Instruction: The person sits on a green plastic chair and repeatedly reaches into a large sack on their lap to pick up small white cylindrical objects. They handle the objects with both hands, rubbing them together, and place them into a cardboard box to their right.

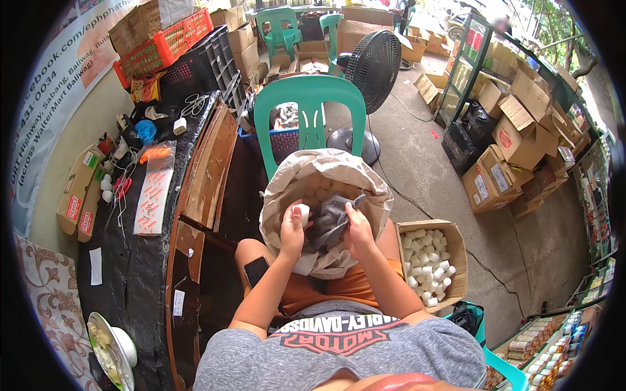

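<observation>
A large pale sack [277,179] stands open between my knees, its rim rolled outward. Over its mouth, my left hand [291,233] grips a short white cylinder [303,212], thumb and fingers closed round it. My right hand [358,231] is closed on a dark grey cloth [328,221], which hangs bunched between both hands. More pale cylinders [319,189] show inside the sack behind the cloth; the rest of its contents are hidden. To the right of my leg sits a cardboard box [460,277] holding several loose white cylinders [427,260].
A green plastic chair [310,91] faces me behind the sack, with a black fan [375,72] beside it. On the left runs a black-covered table [124,274] with a plate [107,348]. Cardboard boxes [495,179] are stacked at right. A phone [256,270] rests on my left thigh.
</observation>
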`<state>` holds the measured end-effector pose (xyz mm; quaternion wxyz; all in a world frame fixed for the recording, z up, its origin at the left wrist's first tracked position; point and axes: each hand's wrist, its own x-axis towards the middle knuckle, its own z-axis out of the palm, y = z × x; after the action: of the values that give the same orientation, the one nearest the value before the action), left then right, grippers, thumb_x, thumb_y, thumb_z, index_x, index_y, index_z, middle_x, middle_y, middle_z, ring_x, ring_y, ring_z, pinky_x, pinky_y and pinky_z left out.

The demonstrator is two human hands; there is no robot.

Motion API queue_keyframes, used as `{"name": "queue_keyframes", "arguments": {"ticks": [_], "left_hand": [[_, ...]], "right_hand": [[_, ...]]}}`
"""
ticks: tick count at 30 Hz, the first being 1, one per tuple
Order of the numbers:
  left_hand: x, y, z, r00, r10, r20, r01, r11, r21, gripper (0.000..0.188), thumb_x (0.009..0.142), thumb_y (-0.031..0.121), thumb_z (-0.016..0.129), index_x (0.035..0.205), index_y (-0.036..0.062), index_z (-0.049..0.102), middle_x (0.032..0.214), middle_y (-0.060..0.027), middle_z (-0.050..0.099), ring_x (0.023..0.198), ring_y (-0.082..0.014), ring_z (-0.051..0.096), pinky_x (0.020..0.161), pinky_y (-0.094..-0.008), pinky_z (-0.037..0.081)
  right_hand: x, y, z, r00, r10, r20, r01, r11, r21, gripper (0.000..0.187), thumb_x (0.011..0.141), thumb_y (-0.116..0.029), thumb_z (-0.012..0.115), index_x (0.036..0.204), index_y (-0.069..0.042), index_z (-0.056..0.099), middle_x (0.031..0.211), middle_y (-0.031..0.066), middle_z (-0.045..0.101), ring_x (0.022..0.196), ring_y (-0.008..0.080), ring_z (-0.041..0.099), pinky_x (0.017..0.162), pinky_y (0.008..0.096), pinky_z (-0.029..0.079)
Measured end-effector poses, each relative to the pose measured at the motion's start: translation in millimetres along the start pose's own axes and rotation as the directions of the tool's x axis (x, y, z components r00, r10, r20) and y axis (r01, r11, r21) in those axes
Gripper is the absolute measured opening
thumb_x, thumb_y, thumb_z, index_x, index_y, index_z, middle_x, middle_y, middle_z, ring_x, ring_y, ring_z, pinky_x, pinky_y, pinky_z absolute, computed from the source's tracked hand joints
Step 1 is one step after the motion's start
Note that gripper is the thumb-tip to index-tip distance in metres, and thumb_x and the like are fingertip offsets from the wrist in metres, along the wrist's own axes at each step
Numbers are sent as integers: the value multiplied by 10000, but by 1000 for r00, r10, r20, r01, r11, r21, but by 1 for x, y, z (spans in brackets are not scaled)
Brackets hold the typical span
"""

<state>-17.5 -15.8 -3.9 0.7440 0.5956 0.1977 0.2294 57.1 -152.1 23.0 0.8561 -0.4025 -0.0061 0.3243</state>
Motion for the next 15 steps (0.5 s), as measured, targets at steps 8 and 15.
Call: {"name": "queue_keyframes", "arguments": {"ticks": [8,15], "left_hand": [[-11,14,10,939,-266,220,341,808,-480,462,929,430,309,1120,58,505,1080,-65,553,969,-173,529,880,-331,402],[-9,3,1,865,-363,345,480,799,-362,371,943,332,321,1120,44,472,1034,-58,552,894,-162,545,849,-298,421]], "right_hand": [[-17,5,27,771,-319,551,584,9,-812,366,776,-162,541,1129,-69,515,1134,134,531,1030,331,506,882,378,419],[2,13,10,869,-454,196,412,446,-795,218,886,-213,460,943,-34,571,741,158,604,695,281,594,630,358,444]]}}
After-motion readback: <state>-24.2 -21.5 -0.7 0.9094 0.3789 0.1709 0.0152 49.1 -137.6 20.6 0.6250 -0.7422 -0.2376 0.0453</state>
